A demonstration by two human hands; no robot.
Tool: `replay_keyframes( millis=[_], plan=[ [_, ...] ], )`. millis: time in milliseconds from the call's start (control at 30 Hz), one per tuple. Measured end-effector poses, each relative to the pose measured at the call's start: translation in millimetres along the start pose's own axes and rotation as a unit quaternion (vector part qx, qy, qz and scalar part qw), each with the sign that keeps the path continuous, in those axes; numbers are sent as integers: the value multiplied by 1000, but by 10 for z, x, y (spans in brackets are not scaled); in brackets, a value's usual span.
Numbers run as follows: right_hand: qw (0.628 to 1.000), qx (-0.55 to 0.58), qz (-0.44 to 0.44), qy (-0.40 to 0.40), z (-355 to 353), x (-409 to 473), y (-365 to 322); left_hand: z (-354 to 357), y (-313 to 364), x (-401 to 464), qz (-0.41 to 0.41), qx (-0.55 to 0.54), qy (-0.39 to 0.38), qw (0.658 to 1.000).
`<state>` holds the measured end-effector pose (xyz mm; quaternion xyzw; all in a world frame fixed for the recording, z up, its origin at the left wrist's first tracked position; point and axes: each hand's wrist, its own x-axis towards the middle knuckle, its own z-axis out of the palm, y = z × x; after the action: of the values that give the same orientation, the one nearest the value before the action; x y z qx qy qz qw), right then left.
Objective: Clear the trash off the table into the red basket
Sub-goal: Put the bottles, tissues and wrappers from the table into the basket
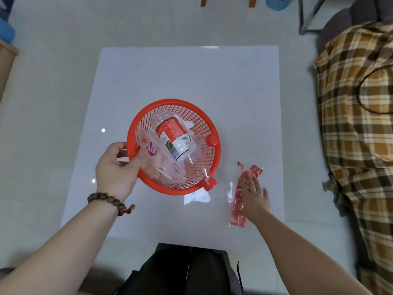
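The red basket [209, 124] is held tilted above the white table [191, 77], gripped at its left rim by the left hand [116, 169], fingers curled around a handle. A beaded bracelet [110, 202] is worn on that wrist. Inside the basket are seen a clear plastic bottle [175, 139] with a red and white label, lying on its side, and a clear plastic container [157, 160] with a purple mark. The right hand [254, 195] is laid flat, fingers spread, on a red plastic wrapper [239, 211] lying on the table just right of the basket. A scrap of clear plastic [196, 198] lies on the table just below the basket's near rim. A plaid cloth [357, 116] is seen at far right.
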<state>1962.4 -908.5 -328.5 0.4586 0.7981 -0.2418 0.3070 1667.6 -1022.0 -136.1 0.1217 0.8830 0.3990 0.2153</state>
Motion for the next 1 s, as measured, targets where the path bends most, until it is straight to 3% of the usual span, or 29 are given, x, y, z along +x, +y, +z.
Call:
replay_keyframes(
  millis=[133, 300, 433, 533, 633, 800, 900, 1000],
  plan=[
    [998, -10, 15, 57, 215, 140, -12, -26, -84, -12, 13, -11, -3, 1000],
    [980, 77, 11, 185, 201, 181, 25, -27, -121, -54, 18, -2, -13, 1000],
    [959, 222, 45, 172, -119, 65, -135, -94, -165, -85, 26, 10, -18, 999],
    [921, 317, 17, 225, -518, -222, -303, -152, -146, -116, 31, 24, -13, 999],
    [856, 404, -22, 321, -990, -637, -506, -206, -89, -156, 29, 33, -16, 999],
    [789, 452, -81, 409, -1709, -1257, -863, -254, 52, -282, 37, 31, -28, 998],
    [787, 441, -127, 413, -1922, -1476, -1145, -233, 149, -370, 36, 20, -34, 999],
    [828, 379, -199, 363, -1927, -1541, -1425, -198, 235, -447, 37, 1, -39, 999]
  ],
)
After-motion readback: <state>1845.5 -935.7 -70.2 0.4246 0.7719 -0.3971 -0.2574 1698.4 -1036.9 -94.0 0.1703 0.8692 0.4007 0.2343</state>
